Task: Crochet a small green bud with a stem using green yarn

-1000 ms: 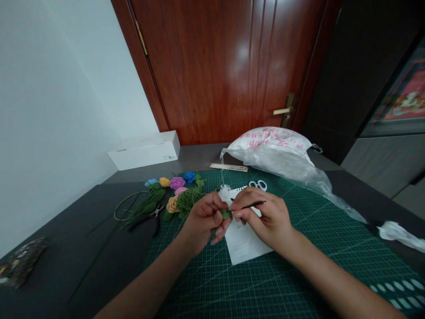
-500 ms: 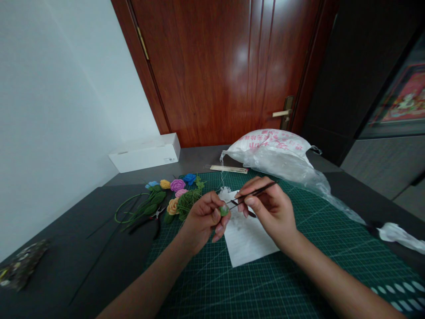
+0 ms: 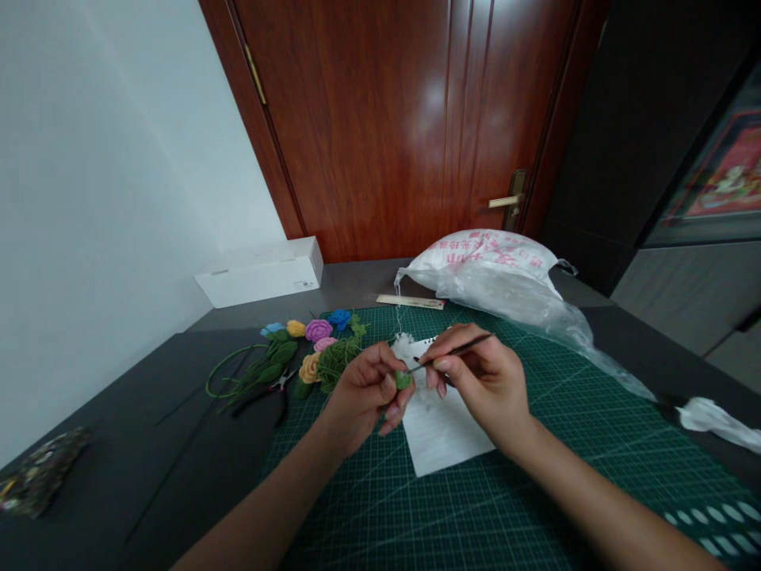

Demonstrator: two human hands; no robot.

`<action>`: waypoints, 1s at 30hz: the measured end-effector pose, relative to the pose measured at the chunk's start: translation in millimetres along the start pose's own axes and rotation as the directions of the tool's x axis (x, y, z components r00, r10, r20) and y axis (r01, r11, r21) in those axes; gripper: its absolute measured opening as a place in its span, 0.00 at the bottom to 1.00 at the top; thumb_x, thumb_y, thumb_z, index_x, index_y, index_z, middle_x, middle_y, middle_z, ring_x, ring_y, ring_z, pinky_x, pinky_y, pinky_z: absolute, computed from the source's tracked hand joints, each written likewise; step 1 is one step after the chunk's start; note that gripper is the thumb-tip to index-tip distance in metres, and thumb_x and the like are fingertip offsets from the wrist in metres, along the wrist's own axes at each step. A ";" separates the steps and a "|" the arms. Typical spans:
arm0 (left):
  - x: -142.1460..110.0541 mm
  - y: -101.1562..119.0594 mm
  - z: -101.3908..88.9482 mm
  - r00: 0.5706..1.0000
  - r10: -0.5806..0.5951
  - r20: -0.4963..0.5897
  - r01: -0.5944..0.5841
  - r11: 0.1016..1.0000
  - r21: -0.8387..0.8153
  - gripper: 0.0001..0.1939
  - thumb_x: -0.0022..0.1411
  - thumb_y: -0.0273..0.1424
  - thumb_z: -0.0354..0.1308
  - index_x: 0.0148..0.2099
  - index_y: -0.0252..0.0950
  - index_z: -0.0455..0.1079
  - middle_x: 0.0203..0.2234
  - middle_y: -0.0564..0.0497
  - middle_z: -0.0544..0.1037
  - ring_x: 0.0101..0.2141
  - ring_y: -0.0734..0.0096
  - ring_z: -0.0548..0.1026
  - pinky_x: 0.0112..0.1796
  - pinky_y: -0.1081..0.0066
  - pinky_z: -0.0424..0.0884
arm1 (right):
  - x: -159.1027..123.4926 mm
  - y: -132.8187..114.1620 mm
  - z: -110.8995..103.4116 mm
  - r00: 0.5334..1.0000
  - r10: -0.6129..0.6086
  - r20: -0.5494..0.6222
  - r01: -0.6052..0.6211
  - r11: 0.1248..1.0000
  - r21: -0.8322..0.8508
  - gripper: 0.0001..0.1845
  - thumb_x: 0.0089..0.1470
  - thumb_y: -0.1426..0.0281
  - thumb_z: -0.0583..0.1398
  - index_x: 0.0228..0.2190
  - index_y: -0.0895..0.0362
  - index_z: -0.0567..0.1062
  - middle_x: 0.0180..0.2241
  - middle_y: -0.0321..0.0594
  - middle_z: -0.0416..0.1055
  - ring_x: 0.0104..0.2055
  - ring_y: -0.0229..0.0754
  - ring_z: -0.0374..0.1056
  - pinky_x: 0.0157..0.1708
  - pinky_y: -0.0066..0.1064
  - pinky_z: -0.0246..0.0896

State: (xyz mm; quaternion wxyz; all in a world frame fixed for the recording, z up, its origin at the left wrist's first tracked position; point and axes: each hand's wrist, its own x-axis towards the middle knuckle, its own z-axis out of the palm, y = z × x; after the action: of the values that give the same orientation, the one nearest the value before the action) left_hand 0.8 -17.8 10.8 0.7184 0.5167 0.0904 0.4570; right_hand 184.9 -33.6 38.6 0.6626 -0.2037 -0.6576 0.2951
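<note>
Between the thumb and fingers of my left hand (image 3: pixel 369 388) is a small green crocheted piece (image 3: pixel 403 380). My right hand (image 3: pixel 484 381) grips dark tweezers (image 3: pixel 455 350) like a pen. Their tips reach the top of the green piece; whether they are inside it I cannot tell. Just behind the fingers lies a tuft of white stuffing (image 3: pixel 403 342). Under both hands a white sheet of paper (image 3: pixel 443 432) rests on the green cutting mat (image 3: pixel 350 507).
Crocheted flowers (image 3: pixel 319 331), a bundle of green yarn (image 3: pixel 336 363) and pliers (image 3: pixel 281 387) lie to the left. A white box (image 3: pixel 261 274) stands behind them. At the back right is a plastic bag of white filling (image 3: pixel 493 266), with a pale ruler-like strip (image 3: pixel 410 302) beside it.
The tweezers' arms, spread before, have come together with their tips at the green piece. The whitish patch in the green piece shows less now. My left hand has barely moved.
</note>
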 end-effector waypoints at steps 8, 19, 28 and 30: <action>-1.9 -8.2 -3.1 0.997 0.027 -0.077 -0.020 0.996 0.087 0.10 0.63 0.30 0.67 0.37 0.36 0.66 0.22 0.54 0.75 0.16 0.83 0.64 0.15 0.85 0.63 | 4.3 -0.5 1.3 0.935 -0.287 0.208 0.333 0.912 -0.239 0.07 0.64 0.74 0.61 0.34 0.53 0.76 0.29 0.39 0.78 0.32 0.41 0.75 0.32 0.35 0.73; 2.1 1.8 2.6 0.981 0.159 -0.108 -0.132 0.966 0.222 0.08 0.62 0.27 0.67 0.42 0.35 0.71 0.27 0.52 0.80 0.19 0.76 0.74 0.18 0.79 0.72 | 2.1 -1.1 -1.8 0.982 -0.183 0.050 0.188 0.972 -0.140 0.05 0.63 0.76 0.61 0.39 0.54 0.76 0.34 0.41 0.76 0.33 0.41 0.74 0.27 0.31 0.71; 4.9 4.6 6.9 0.951 0.301 -0.076 -0.274 0.930 0.246 0.08 0.62 0.22 0.65 0.41 0.36 0.70 0.34 0.50 0.81 0.27 0.71 0.78 0.23 0.73 0.78 | -4.7 -6.1 0.9 0.991 -0.115 -0.064 0.112 0.993 -0.048 0.08 0.63 0.76 0.61 0.42 0.53 0.76 0.38 0.42 0.75 0.32 0.40 0.75 0.26 0.32 0.72; 4.9 5.1 7.2 0.948 0.311 -0.070 -0.284 0.924 0.257 0.08 0.62 0.22 0.65 0.40 0.36 0.70 0.35 0.51 0.80 0.28 0.70 0.79 0.24 0.72 0.78 | -5.1 -5.5 3.1 0.996 -0.061 -0.071 0.062 0.998 0.007 0.07 0.64 0.75 0.60 0.42 0.53 0.76 0.38 0.40 0.74 0.28 0.37 0.74 0.24 0.30 0.72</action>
State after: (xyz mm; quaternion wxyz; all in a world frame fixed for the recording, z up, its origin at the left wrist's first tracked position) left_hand 5.0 -18.6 20.0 0.5656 0.5829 0.1057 0.5737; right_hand 182.8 -41.4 38.5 0.6951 -0.1905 -0.6384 0.2702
